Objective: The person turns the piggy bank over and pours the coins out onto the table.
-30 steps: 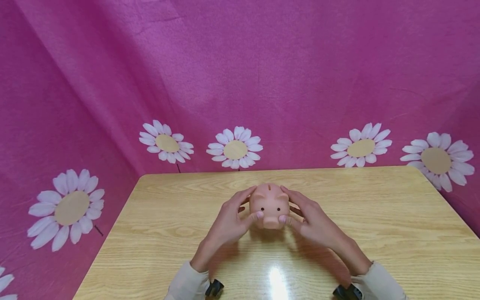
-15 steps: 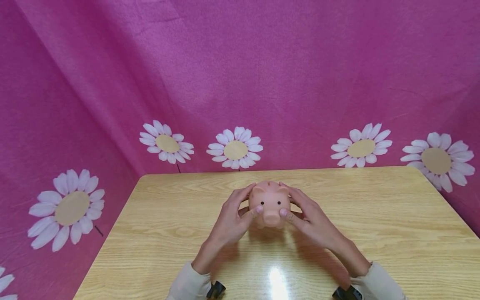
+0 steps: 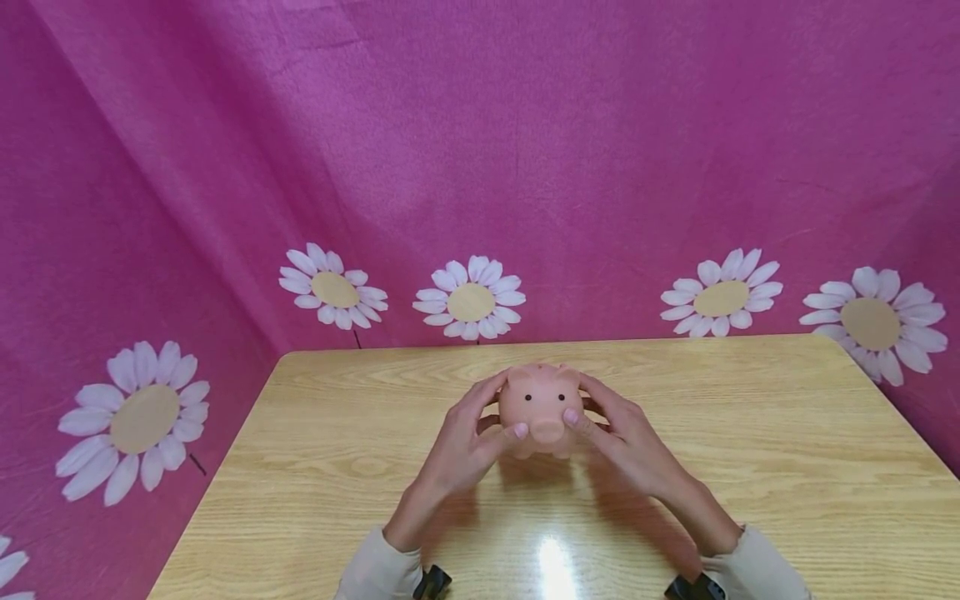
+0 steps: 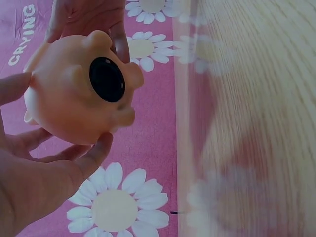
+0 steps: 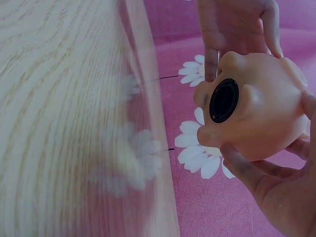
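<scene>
A pink piggy bank [image 3: 542, 408] with black dot eyes is held between both hands above the table, its snout toward me. My left hand [image 3: 465, 433] grips its left side, thumb beside the snout. On the other side my right hand [image 3: 626, 433] grips it the same way, thumb tip at the snout's edge. Both wrist views show the underside of the piggy bank [image 4: 74, 113] with short stub legs and a round black plug [image 5: 224, 100]. The fingers of each hand curve round the body, partly hidden behind it in the head view.
A light wood table [image 3: 337, 442] with a glossy top lies underneath and shows reflections. Behind it and to the left hangs a magenta cloth [image 3: 525, 167] printed with white daisies. Black straps [image 3: 432, 582] show at the sleeve cuffs.
The piggy bank has tilted back between the hands, so its face and snout point up more and its top slot has turned nearly out of sight. Both hands stay almost in place.
</scene>
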{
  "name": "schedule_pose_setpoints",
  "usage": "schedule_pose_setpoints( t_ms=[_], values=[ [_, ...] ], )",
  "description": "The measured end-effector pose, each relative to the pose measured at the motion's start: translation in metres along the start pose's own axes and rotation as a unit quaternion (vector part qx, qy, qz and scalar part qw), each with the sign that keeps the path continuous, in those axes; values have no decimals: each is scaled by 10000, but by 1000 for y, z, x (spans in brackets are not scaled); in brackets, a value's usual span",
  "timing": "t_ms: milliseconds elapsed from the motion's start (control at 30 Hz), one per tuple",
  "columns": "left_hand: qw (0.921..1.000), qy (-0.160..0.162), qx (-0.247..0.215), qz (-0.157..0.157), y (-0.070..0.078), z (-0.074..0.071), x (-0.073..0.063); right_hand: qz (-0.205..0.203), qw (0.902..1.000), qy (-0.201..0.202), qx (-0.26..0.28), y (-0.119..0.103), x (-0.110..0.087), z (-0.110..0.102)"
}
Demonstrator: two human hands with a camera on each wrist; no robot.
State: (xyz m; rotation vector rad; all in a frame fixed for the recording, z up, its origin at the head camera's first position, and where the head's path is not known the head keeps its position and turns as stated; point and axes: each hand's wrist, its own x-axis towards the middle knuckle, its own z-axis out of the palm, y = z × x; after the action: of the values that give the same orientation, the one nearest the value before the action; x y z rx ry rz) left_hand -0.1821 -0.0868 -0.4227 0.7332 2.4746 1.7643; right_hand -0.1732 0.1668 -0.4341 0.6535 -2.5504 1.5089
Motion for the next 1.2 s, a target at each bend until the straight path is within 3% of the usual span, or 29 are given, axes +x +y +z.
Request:
schedule_pose_setpoints(
  t_ms=[167, 333, 800, 1033, 1200],
  values=[
    [9992, -162, 287, 210, 0, -2, 1, 43, 9999, 95, 0, 0, 0, -2],
    [9986, -118, 435, 287, -1, -1, 1, 48, 9999, 108, -18, -1, 0, -2],
    [9994, -78, -184, 267, -3, -1, 0, 184, 9998, 21, -96, -6, -1, -3],
    [9979, 124, -639, -27, -5, -2, 0, 125, 9998, -5, 159, -9, -2, -2],
    [9984, 324, -367, -299, -4, -4, -1, -80, 9990, 63, 433, -10, -2, 1]
  ],
)
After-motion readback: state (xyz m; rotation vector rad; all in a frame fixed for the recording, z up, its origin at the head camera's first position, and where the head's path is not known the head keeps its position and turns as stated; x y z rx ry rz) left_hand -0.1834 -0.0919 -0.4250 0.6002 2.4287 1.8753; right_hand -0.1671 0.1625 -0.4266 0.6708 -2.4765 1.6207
